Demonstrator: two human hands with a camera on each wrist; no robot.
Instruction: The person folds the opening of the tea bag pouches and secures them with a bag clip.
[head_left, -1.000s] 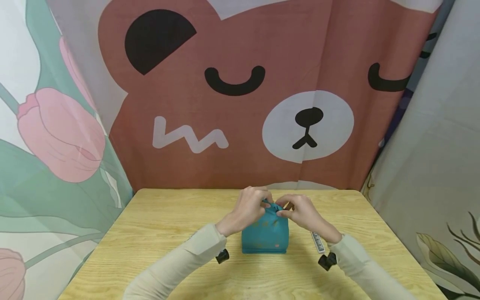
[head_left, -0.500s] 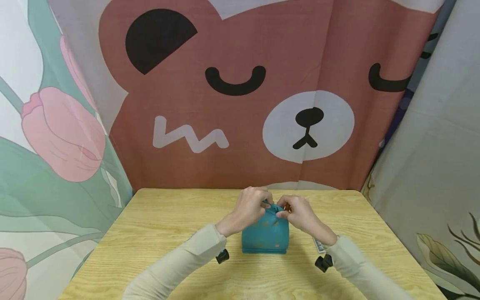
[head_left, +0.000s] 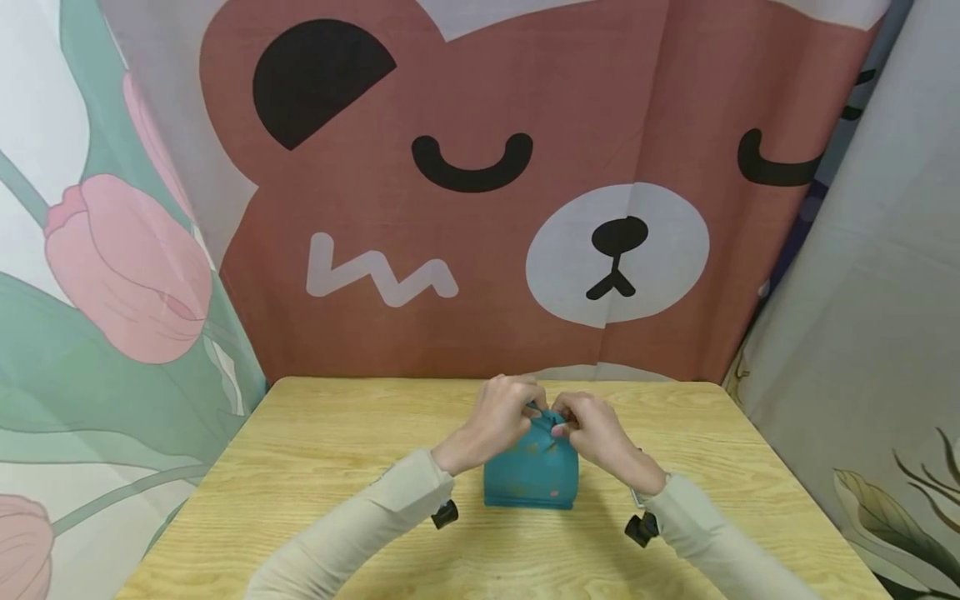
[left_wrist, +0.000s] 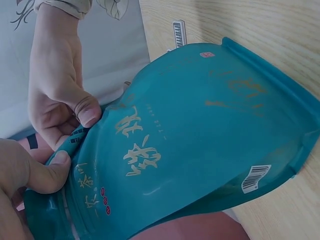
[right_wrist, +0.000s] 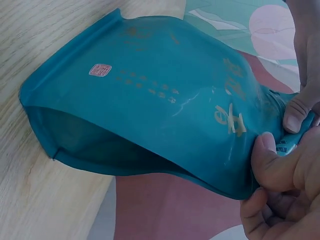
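A teal pouch (head_left: pixel 531 475) with gold characters stands upright on the table, its top gathered and creased. My left hand (head_left: pixel 504 417) pinches the left part of that top edge, thumb in front in the left wrist view. Close beside it, my right hand (head_left: pixel 597 429) grips the right part between thumb and curled fingers. The right wrist view shows the right thumb (right_wrist: pixel 267 160) pressed on the pouch's front and its folded side gusset below. A barcode (left_wrist: pixel 256 178) is on the pouch's side in the left wrist view. The fingers behind the top are partly hidden.
On the wood-grain table (head_left: pixel 315 483), a small white strip with black marks (left_wrist: pixel 179 34) lies near the pouch, mostly covered by the right wrist in the head view. A bear-print curtain (head_left: pixel 480 250) hangs behind the table, with patterned curtains at both sides.
My right hand has turned and its wrist has shifted slightly left and down, covering more of the strip. My left hand and the pouch's base have stayed in place.
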